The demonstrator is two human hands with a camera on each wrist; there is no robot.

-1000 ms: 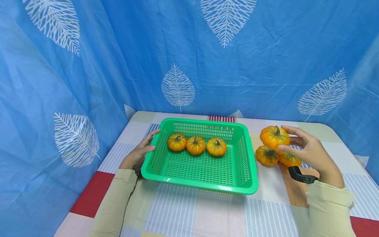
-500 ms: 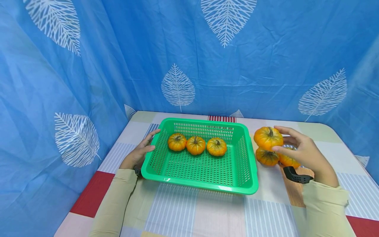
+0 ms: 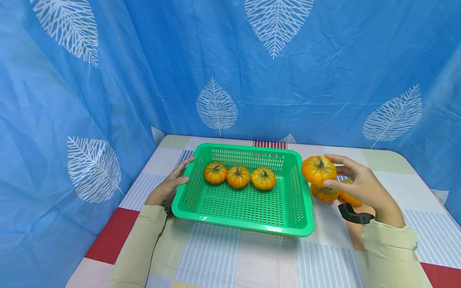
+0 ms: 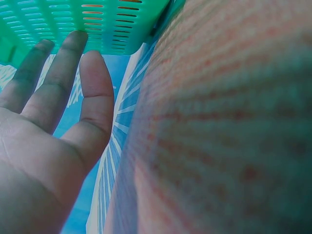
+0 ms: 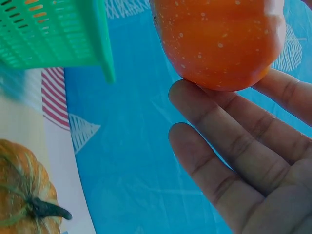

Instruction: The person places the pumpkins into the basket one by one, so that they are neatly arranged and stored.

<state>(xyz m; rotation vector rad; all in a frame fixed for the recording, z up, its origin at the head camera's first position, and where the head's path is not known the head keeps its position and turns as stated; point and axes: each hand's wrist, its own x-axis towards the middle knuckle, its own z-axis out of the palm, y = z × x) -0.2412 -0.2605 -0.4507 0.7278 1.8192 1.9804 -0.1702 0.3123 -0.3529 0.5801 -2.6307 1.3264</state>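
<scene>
My right hand (image 3: 354,180) pinches a small orange pumpkin (image 3: 318,170) with a brown stem, raised beside the basket's right rim. In the right wrist view the held pumpkin (image 5: 222,44) rests against my fingertips. Below it on the table sit two more pumpkins, one partly hidden by the held one (image 3: 325,193), the other (image 3: 350,196) partly behind my hand. A green plastic basket (image 3: 245,229) holds a row of three pumpkins (image 3: 238,177) towards its back. At the basket's left side is my left hand (image 3: 169,185); its extended fingers (image 4: 68,63) touch the slotted wall.
A patchwork cloth (image 3: 216,260) covers the table under the basket. Blue curtains (image 3: 324,80) with white leaf prints rise behind and at the left. A brown patch (image 3: 356,232) shows under my right wrist.
My right hand has carried its pumpkin leftwards, from above the two table pumpkins to the basket's right rim. The left hand and the basket stay in place.
</scene>
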